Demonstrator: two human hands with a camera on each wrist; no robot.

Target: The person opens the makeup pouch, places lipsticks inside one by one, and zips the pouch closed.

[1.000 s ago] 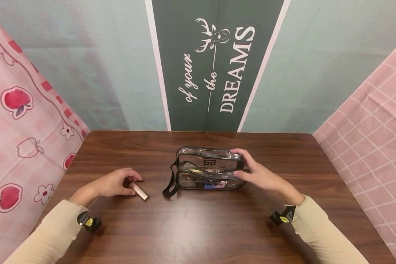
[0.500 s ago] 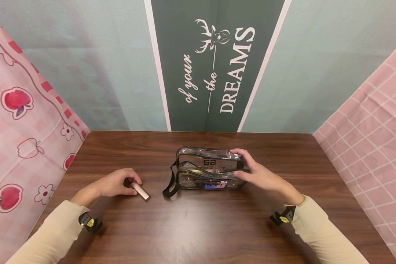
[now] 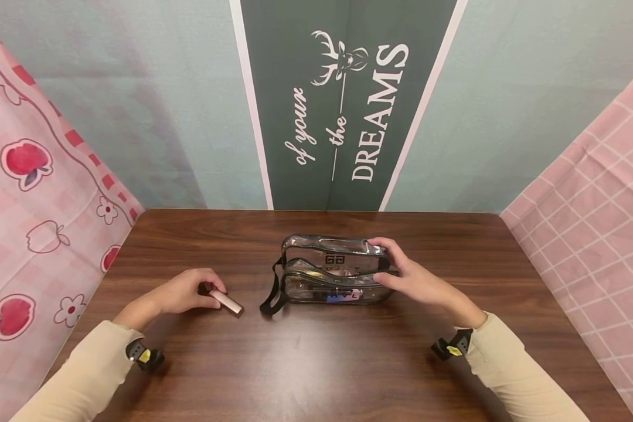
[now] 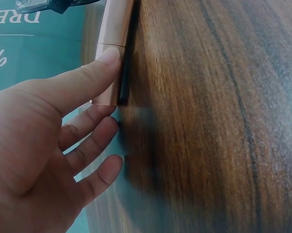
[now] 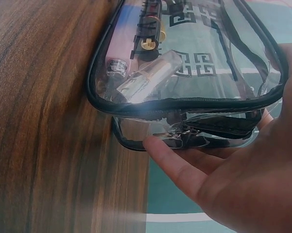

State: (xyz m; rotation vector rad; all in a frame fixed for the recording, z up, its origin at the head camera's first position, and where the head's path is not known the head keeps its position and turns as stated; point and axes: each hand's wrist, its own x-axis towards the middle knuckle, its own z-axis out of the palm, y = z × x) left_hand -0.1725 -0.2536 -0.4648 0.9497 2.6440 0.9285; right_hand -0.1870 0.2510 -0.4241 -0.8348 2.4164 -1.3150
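Observation:
A slim rose-gold lipstick tube (image 3: 228,302) with a seam across it is pinched at one end by my left hand (image 3: 187,292). In the left wrist view the thumb lies over the lipstick (image 4: 114,34), and several other fingers bend loosely beneath it. To the right of it sits a clear toiletry bag (image 3: 337,280) with black piping, its top zip apparently parted. My right hand (image 3: 414,280) grips the bag's right end, thumb near the zip pull (image 5: 167,135). Through the clear wall show a pink-and-blue tube (image 5: 119,43), a dark tube (image 5: 149,36) and a pale, shiny tube (image 5: 153,77).
A black strap loop (image 3: 274,299) hangs from the bag's left end onto the brown wooden table (image 3: 300,369). Behind the table's far edge hangs a green cloth (image 3: 190,117) with lettering. Pink patterned cloths (image 3: 596,223) close off both sides.
The lipstick has swung round in my left fingers, its free end moving slightly right and away from me. My right hand and the bag have stayed put.

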